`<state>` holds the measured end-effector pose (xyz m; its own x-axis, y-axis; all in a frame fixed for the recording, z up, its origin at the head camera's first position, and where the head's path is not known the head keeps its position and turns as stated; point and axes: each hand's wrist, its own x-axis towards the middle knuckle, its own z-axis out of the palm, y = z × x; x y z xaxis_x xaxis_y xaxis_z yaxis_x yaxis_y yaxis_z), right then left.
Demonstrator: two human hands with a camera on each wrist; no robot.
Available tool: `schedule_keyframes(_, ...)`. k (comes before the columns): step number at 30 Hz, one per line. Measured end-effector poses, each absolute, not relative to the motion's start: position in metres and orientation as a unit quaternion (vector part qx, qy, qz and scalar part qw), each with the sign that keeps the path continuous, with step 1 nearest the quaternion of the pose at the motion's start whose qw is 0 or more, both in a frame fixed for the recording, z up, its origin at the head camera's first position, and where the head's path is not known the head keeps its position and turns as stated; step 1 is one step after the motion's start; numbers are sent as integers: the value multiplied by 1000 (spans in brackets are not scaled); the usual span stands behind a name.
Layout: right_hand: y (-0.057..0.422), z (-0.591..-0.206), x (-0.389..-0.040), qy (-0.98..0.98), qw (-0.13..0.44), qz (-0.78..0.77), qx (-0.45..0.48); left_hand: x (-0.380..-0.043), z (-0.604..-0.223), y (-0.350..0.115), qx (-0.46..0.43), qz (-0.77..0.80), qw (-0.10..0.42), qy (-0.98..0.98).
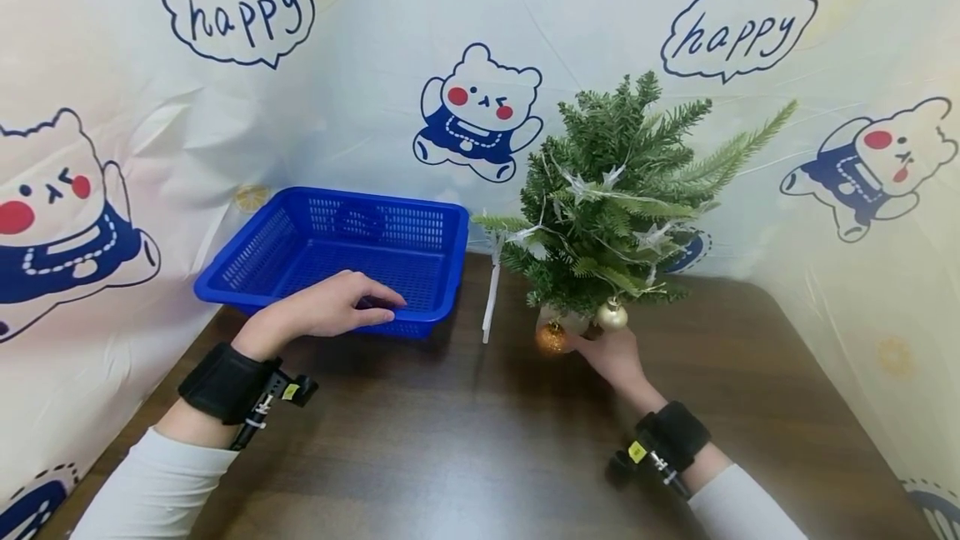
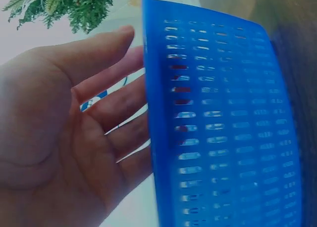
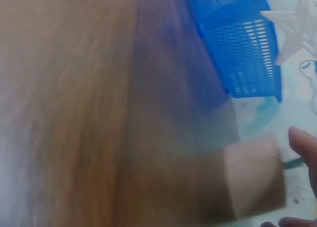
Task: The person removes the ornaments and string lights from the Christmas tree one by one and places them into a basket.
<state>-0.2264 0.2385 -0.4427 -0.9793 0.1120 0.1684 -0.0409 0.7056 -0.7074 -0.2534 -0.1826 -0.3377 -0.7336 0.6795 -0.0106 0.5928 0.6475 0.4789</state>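
My left hand [image 1: 341, 304] reaches over the front rim of a blue plastic basket [image 1: 453, 273], its fingers loosely bent. In the left wrist view the fingers pass behind the rim, and the palm holds nothing. My right hand [image 1: 615, 359] is low at the front of a small artificial Christmas tree [image 1: 622, 182]. Its thumb points at an orange glitter ball [image 1: 553, 337], and a pale gold ball [image 1: 612, 315] hangs just above the hand. The right wrist view catches only fingertips [image 3: 303, 143] at its edge, spread apart beside the tree's beige base [image 3: 255, 177].
Star-shaped lights [image 1: 592, 184] on clear wire wrap the branches. A white strip [image 1: 491, 302] hangs down between basket and tree. Both stand toward the back of the brown wooden table [image 1: 450, 457], before a printed cloth backdrop [image 1: 360, 107].
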Motion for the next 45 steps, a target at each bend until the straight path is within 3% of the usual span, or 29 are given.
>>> schedule_keyframes(8,284,-396,-200,-924,23,381,-3,-257,-327,-170,346,266,-4,900)
schedule_keyframes(14,312,-353,-181,-940,55,336,29,-259,-314,-147,338,306,-83,886)
schedule_keyframes(18,318,-331,-168,-932,98,346,37,-259,-305,-125,319,366,-99,869)
schedule_keyframes(27,296,-311,-154,-908,176,380,28,-261,-294,-88,259,498,-71,825)
schedule_keyframes(33,288,-312,-156,-903,231,362,21,-263,-299,-77,261,576,-9,774)
schedule_keyframes(45,284,-315,-158,-888,234,395,27,-263,-303,-62,250,655,57,711)
